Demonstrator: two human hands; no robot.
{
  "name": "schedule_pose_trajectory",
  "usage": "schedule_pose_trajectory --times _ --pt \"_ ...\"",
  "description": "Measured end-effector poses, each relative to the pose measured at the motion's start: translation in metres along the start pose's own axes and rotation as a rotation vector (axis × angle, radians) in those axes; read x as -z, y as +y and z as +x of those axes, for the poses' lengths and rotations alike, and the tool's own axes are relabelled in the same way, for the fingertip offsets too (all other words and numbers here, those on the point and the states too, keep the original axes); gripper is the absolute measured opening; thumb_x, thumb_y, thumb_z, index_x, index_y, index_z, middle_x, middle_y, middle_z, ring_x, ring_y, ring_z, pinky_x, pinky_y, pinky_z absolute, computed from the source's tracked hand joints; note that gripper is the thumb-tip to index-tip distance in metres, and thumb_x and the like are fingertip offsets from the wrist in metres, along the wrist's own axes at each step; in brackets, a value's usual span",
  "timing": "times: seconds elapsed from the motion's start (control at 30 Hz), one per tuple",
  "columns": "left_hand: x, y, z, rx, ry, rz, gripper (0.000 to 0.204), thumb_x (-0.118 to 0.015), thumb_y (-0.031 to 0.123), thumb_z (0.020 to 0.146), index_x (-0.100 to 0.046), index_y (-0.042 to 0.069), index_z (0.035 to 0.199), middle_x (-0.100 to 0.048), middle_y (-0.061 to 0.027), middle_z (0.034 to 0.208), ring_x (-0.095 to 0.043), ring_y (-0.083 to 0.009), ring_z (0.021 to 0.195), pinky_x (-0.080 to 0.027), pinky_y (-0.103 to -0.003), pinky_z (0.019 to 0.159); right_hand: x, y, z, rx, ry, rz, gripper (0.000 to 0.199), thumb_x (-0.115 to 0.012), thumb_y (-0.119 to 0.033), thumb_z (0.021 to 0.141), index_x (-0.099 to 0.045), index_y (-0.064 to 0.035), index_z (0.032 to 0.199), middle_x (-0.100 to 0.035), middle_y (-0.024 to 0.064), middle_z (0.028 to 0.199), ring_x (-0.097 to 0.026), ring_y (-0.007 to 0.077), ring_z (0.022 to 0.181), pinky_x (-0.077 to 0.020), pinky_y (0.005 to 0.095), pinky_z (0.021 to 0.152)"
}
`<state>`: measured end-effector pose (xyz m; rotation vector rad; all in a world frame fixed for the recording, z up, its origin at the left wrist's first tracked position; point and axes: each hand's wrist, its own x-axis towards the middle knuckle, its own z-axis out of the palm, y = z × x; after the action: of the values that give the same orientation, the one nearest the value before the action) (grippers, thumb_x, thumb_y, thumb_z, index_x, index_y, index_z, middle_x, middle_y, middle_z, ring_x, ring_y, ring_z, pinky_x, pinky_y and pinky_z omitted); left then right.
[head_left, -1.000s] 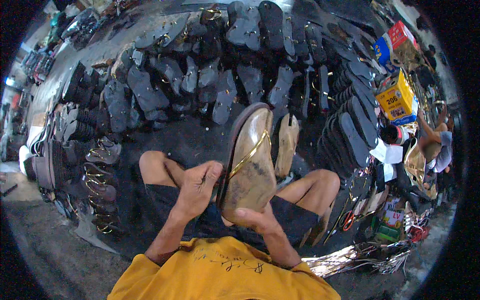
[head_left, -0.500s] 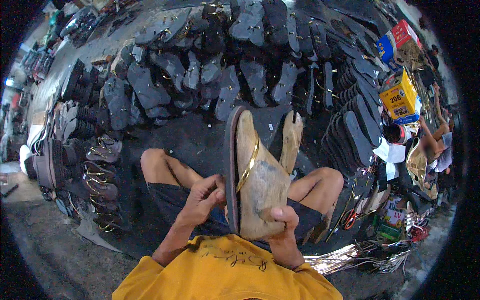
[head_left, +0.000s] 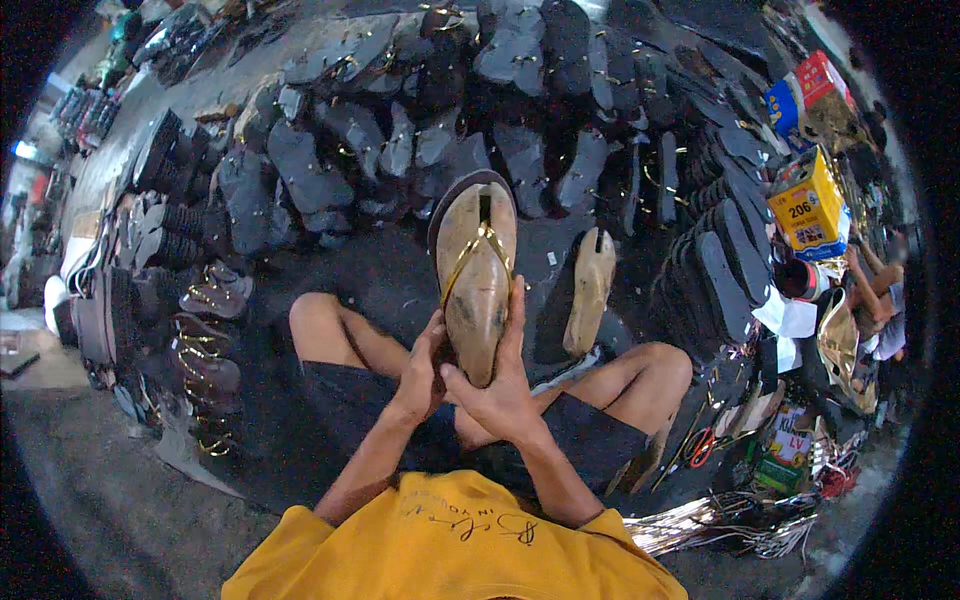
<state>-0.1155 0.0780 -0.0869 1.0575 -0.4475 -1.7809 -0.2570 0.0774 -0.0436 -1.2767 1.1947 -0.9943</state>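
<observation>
A thong sandal with a dark sole [head_left: 437, 222] and a gold V-shaped strap [head_left: 464, 262] is fitted on a wooden shoe last [head_left: 476, 315]. Its toe points away from me and the top of the last faces up. My right hand [head_left: 505, 395] is closed around the heel end, fingers along the right side and thumb across the bottom. On the left side of the heel, my left hand [head_left: 422, 375] grips the same sandal; some of its fingers are hidden underneath. A second wooden last [head_left: 590, 285] with a slotted tip lies on the dark floor mat to the right.
Many dark sandal soles [head_left: 520, 165] spread across the far side. Stacked soles [head_left: 715, 275] stand at right, near a yellow box [head_left: 808, 205]. Gold-strapped sandals [head_left: 207, 360] lie at left. Orange-handled scissors [head_left: 703, 445] and shiny strips [head_left: 690, 525] lie lower right. Another person's arm [head_left: 868, 285] shows far right.
The last and sandal have turned from their side to top-up. My right hand has shifted to the heel's right side, and my left hand has moved in beside it.
</observation>
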Motion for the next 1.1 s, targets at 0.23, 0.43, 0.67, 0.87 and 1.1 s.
schedule_pose_trajectory --times 0.23,0.43,0.67,0.87,1.1 --pt "0.057 0.078 0.035 -0.413 0.681 1.416 0.04 -0.043 0.028 0.111 -0.07 0.014 0.135 -0.077 -0.0211 0.115 -0.074 -0.038 0.103 -0.058 -0.044 0.09 -0.019 0.03 -0.072 -0.217 -0.115 0.254 0.125 -0.075 -0.007 0.084 0.015 -0.0156 0.17 -0.023 0.0289 0.168 -0.032 0.0446 0.154 -0.0295 0.0542 0.126" --pt "0.035 0.119 0.005 -0.583 0.446 1.542 0.058 -0.082 0.061 0.083 -0.078 0.014 0.118 -0.076 -0.017 0.084 -0.072 -0.0389 0.08 -0.055 -0.048 0.075 0.043 0.062 0.018 -0.033 0.084 -0.661 0.091 -0.07 -0.019 0.098 -0.017 -0.0047 0.17 -0.027 0.0326 0.168 -0.032 0.0474 0.156 -0.0293 0.0503 0.127" --pt "0.0 0.125 -0.046 -0.781 0.042 1.591 0.072 -0.097 0.053 0.07 -0.075 0.006 0.119 -0.077 -0.0146 0.096 -0.074 -0.0306 0.083 -0.057 -0.042 0.08 0.06 -0.043 0.072 0.119 0.056 -0.399 0.074 -0.095 -0.03 0.079 -0.064 -0.0018 0.139 -0.073 0.0137 0.124 -0.068 0.0242 0.116 -0.0519 0.0364 0.105" --pt "0.001 0.142 -0.044 -0.571 -0.123 1.478 0.062 -0.097 0.028 0.077 -0.071 -0.001 0.125 -0.079 -0.0147 0.107 -0.077 -0.0228 0.095 -0.059 -0.033 0.085 0.082 -0.023 0.049 -0.1 -0.133 0.242 0.049 -0.086 -0.023 0.092 -0.07 0.0012 0.132 -0.076 0.0054 0.114 -0.069 0.0143 0.108 -0.0521 0.0287 0.1" --pt "0.055 0.122 -0.05 -0.1 -0.299 0.86 0.065 -0.091 0.022 0.086 -0.066 -0.002 0.14 -0.078 -0.0124 0.121 -0.072 -0.0189 0.112 -0.053 -0.033 0.104 0.104 0.028 0.057 -0.274 -0.347 0.231 0.044 -0.077 -0.027 0.099 -0.07 0.0011 0.133 -0.076 0.0036 0.116 -0.068 0.0151 0.106 -0.0539 0.0305 0.096"
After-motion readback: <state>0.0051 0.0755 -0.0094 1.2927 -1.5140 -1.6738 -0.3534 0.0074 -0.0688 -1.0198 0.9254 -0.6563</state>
